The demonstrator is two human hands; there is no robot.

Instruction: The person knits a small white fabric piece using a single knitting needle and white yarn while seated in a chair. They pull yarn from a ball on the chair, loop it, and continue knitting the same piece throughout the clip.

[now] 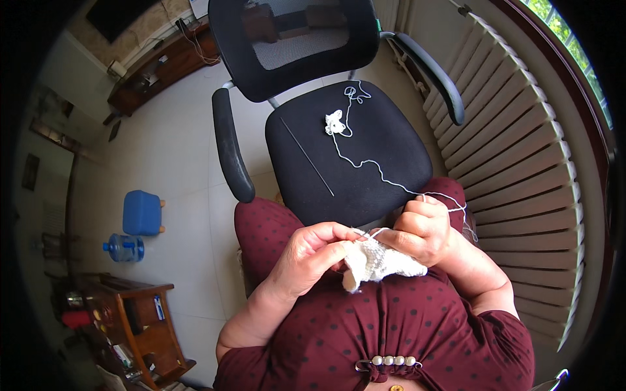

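A small piece of white knitting [374, 261] hangs between my two hands, above my lap. My left hand [313, 254] pinches its upper left edge, where a short length of thin needle shows by the fingertips. My right hand [418, 232] grips the other side, with white yarn [383, 177] running over its fingers. That strand leads across the black chair seat [391, 137] to a small tangled clump of yarn [335, 123]. A thin straight knitting needle [307, 157] lies apart on the seat. The rest of the needle in the work is hidden by my fingers.
The office chair's armrests [232, 141] flank its seat in front of me. A white radiator [518, 166] lines the right wall. On the left floor are a blue stool [142, 212], a large water bottle [126, 248] and a wooden cabinet [146, 322].
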